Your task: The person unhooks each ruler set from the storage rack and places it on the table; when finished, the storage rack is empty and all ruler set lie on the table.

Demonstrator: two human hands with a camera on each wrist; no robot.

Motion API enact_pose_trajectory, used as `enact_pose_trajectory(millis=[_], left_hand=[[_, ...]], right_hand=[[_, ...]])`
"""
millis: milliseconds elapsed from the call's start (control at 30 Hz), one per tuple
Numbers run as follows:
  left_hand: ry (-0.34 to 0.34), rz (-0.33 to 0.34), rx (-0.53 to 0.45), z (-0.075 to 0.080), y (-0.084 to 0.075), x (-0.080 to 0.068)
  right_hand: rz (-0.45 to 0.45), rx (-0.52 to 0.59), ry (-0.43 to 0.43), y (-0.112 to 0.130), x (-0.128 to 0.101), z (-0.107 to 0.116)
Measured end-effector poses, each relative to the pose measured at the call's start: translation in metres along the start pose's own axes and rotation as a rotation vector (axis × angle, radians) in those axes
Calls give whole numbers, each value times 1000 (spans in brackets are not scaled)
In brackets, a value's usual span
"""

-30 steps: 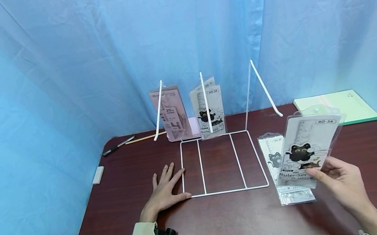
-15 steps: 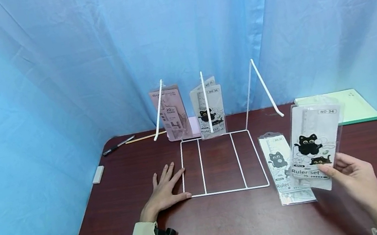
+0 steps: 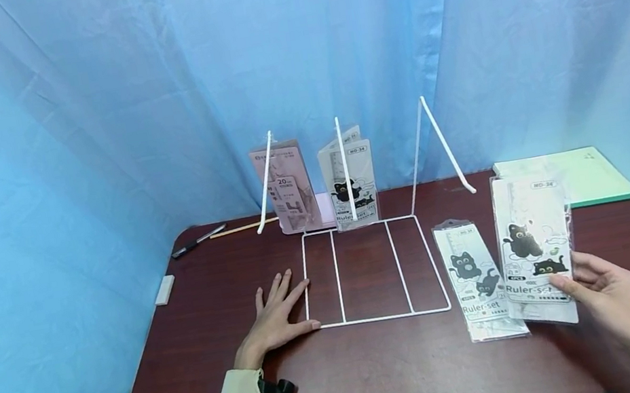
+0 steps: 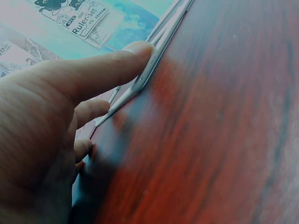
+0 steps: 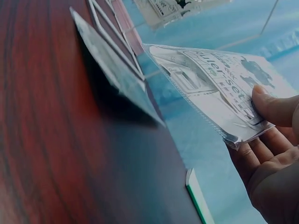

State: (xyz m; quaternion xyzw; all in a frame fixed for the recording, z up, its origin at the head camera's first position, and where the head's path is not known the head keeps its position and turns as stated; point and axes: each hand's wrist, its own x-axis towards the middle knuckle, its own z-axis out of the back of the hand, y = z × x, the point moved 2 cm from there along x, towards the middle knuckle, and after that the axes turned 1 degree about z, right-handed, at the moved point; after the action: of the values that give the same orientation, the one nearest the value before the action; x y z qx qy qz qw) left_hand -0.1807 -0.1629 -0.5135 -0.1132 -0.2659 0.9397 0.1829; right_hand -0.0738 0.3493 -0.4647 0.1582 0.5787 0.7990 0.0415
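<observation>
A white wire display rack (image 3: 384,317) stands on the table. My left hand (image 3: 273,325) rests at its front left corner, fingers spread; thumb and index finger touch the frame in the left wrist view. On the right, my right hand (image 3: 615,293) pinches a clear-wrapped ruler set (image 3: 524,208) by its lower right edge, above the table. Printed black cats face the head camera; its lower end shows in the right wrist view. Beneath and left of it lies another ruler set pack (image 3: 465,279). Pink ruler packs (image 3: 291,166) hang on the left hook, cat ruler sets (image 3: 362,172) on the middle one.
The rack's right hook (image 3: 448,146) juts forward and bears nothing. A pale green pad (image 3: 602,175) lies at the back right. Left of the rack are a pen (image 3: 198,240), a thin yellow stick (image 3: 242,228) and a white block (image 3: 165,290). Blue curtains (image 3: 178,74) surround the table.
My right hand has moved right with the ruler set, which now leans less and uncovers more of the pack lying on the table. My left hand has stayed in place.
</observation>
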Motion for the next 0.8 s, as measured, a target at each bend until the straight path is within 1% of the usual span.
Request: enact_pose_trajectory(millis=[133,267,333,433,467,500,567,700,800], left_hand=[[0,4,8,0,0,1],[0,6,13,0,-1,2],[-2,2,14,0,-1,2],[-20,-16,-1,0,-2,1],[-22,-19,-4,0,-2,1],[-29,-26,-7,-1,-2,1],[-40,-40,-12,-1,-2,1],[-37,-36,-7,0,-2,0],[-30,-26,-7,0,-2,0]], right_hand=[[-33,82,22,-11,2,5],[-62,51,48,-22,3,10],[-81,3,60,-28,3,12],[-131,-44,75,-37,2,16],[-152,-39,79,-40,1,17],[-178,-23,83,-43,1,18],[-227,46,91,-49,0,21],[-290,152,102,-56,0,25],[-317,159,112,-59,1,29]])
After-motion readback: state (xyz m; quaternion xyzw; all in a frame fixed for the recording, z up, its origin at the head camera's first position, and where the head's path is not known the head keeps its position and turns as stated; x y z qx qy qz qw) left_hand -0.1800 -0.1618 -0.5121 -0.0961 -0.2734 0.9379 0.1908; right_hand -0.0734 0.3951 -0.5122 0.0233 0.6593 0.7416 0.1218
